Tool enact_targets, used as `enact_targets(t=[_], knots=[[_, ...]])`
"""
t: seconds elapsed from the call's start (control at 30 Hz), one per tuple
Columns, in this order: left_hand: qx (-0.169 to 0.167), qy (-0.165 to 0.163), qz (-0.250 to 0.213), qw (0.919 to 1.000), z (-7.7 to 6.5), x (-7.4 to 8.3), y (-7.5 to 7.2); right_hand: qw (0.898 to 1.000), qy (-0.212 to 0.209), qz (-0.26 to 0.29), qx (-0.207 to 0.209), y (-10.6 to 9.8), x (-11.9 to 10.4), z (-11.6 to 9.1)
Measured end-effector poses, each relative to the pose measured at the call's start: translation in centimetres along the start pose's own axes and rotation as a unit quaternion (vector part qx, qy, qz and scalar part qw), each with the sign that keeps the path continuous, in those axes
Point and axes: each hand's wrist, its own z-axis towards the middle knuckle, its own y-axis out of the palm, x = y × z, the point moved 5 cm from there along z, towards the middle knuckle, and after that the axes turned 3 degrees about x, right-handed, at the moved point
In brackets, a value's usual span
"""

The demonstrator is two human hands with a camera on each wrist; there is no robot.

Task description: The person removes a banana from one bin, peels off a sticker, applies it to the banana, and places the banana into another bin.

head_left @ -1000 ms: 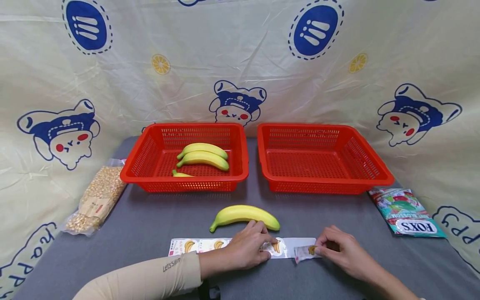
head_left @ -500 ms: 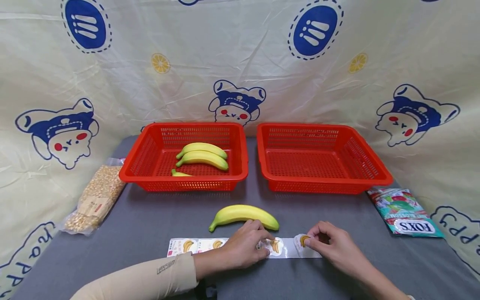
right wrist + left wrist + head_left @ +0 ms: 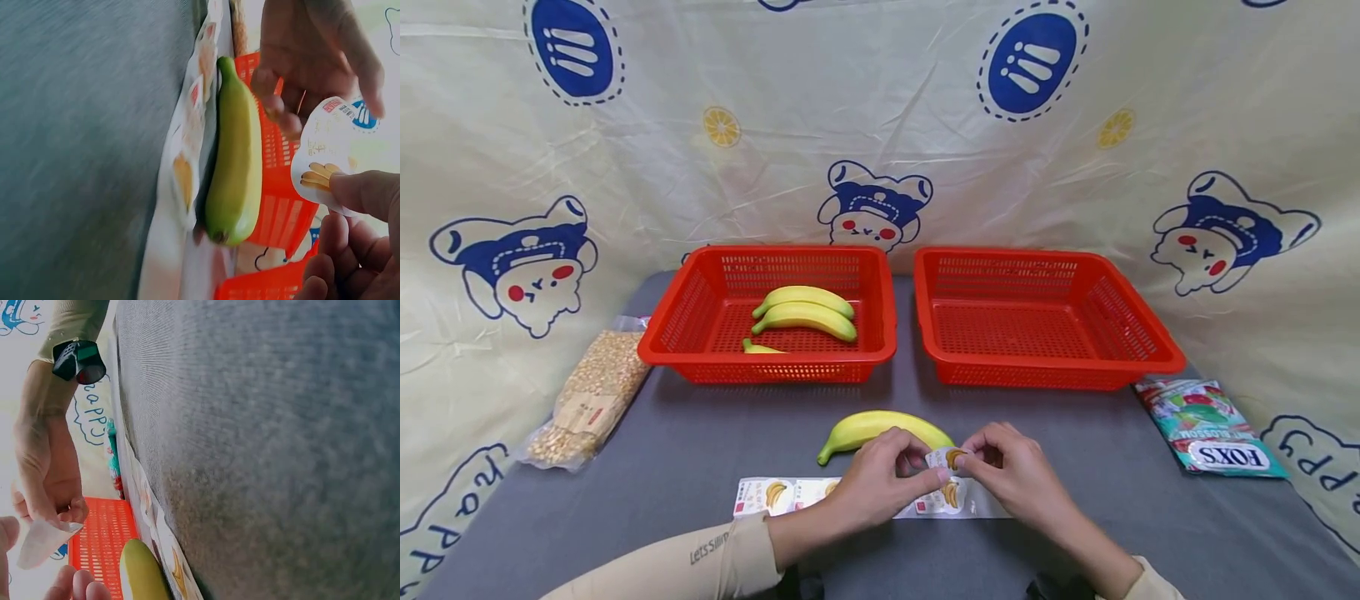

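Banana (image 3: 880,426) lies crosswise just beyond the parted fingers of your left hand (image 3: 878,482); your right hand (image 3: 1013,475) pinches the sticker (image 3: 322,137).

From afar I saw a beige left sleeve (image 3: 658,568), printed with a line of dark lettering (image 3: 709,548) (I could just make out "Lets" at the start). The right sleeve (image 3: 80,319) was beige too; at its end sat a blocky black device (image 3: 75,361) with a round front.
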Motion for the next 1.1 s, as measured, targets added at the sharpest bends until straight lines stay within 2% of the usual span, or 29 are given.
enact_targets(t=[0.13, 0.3, 0.5, 0.7, 0.93, 1.1], knots=[[0.032, 0.007, 0.002, 0.9995, 0.1, -0.1, -0.8, 1.0, 0.0, 0.012, -0.008, 0.5, -0.7, 0.3], [0.065, 0.011, 0.01, 0.9977, 0.3, -0.6, -2.2, 0.998, 0.042, 0.031, -0.037, 1.3, -0.7, 0.8], [0.07, -0.004, 0.034, 0.997, 0.7, -1.6, -3.7, 0.995, 0.076, 0.026, -0.062, 2.7, -0.5, 2.0], [0.081, -0.017, 0.083, 0.9931, 2.0, -2.4, -4.9, 0.991, 0.093, 0.016, -0.091, 4.2, -0.3, 3.8], [0.074, -0.032, 0.125, 0.9889, 3.3, -3.3, -5.4, 0.984, 0.13, 0.013, -0.125, 5.6, 0.1, 5.5], [0.078, -0.034, 0.134, 0.9874, 3.7, -3.7, -5.6, 0.982, 0.134, 0.015, -0.132, 6.0, 0.2, 6.1]])
